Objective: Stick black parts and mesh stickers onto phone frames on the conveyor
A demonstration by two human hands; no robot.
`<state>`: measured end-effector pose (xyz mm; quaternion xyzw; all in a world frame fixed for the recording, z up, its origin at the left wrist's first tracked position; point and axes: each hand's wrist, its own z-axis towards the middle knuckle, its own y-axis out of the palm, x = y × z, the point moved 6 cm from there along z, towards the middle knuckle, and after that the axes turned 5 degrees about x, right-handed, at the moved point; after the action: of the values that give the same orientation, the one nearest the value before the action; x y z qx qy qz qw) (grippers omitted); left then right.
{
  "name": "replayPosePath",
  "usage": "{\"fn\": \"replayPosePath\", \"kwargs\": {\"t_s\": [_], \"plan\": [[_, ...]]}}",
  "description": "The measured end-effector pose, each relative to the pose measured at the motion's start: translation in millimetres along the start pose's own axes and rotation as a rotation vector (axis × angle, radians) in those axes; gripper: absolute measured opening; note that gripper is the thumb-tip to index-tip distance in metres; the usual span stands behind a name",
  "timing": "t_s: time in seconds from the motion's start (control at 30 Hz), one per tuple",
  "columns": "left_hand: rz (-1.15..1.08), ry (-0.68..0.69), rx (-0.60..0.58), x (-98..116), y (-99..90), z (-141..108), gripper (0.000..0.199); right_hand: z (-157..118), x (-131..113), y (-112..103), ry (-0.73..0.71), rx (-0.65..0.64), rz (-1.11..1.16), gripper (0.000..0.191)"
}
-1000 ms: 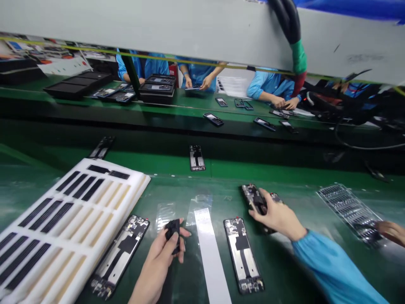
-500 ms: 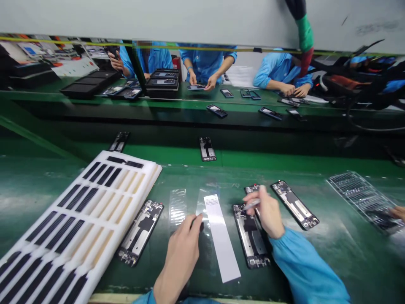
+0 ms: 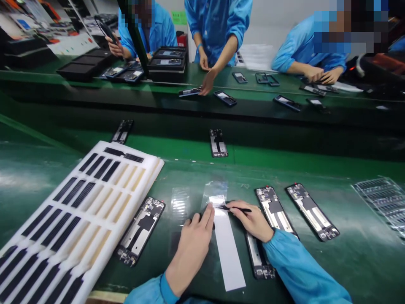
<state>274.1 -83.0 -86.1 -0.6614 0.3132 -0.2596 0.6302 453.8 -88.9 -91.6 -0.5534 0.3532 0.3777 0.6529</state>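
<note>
In the head view, we take the printed far end of the long, glossy white paper strip (image 3: 228, 249) as the middle of our clock, with twelve o'clock straight ahead; the strip lies on the dark green, shiny table (image 3: 357, 270) and runs from there towards us at about six o'clock. Our bare left hand (image 3: 196, 236) comes in from seven o'clock, its fingers outstretched and close together, the tips resting on the strip's left edge; something small and dark shows beside it, and we cannot tell whether that hand holds it. Our bare right hand (image 3: 253, 219), at four o'clock, pinches a slim black pointed tool (image 3: 242, 209) in narrowed fingers, its tip at the printing.

At nine o'clock, near the strip, lies a clear plastic film (image 3: 180, 200); farther out that way lies a thick white foam sheet (image 3: 148, 169) bearing black strips (image 3: 110, 171). Just beside the sheet, at eight o'clock, we see a black-rimmed silver phone body (image 3: 141, 231). A second phone body (image 3: 275, 209) and a third phone body (image 3: 311, 211) lie at three o'clock, and a fourth phone body (image 3: 262, 266), partly hidden by our right arm, lies at five. Well out at three is a clear ribbed plastic sheet (image 3: 384, 202). At twelve, beyond another phone body (image 3: 218, 143), a co-worker in blue (image 3: 218, 33) touches a dark blue phone frame (image 3: 190, 91).
</note>
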Motion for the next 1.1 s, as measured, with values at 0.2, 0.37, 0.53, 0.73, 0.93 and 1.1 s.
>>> {"fn": "replayPosePath", "kwargs": {"t_s": [0.2,0.37,0.53,0.73,0.93,1.1], "plan": [[0.022,0.030,-0.011,0,3.0,-1,0.079,4,-2,1,-0.028,-0.041,0.003,0.025],[0.024,0.053,-0.025,0,3.1,-1,0.080,10,-6,0,-0.074,-0.110,0.003,0.023],[0.021,0.073,-0.032,1,0.2,1,0.079,26,-11,-5,-0.091,-0.270,-0.016,0.025],[-0.010,0.044,-0.037,5,-2.0,4,0.075,70,-24,-1,-0.166,-0.531,-0.004,0.027],[0.002,0.001,-0.001,11,-2.7,3,0.070,108,-18,20,-0.105,-0.818,0.071,0.029],[0.007,-0.016,0.010,11,-2.1,3,0.071,110,-11,26,-0.017,-0.768,0.106,0.031]]}}
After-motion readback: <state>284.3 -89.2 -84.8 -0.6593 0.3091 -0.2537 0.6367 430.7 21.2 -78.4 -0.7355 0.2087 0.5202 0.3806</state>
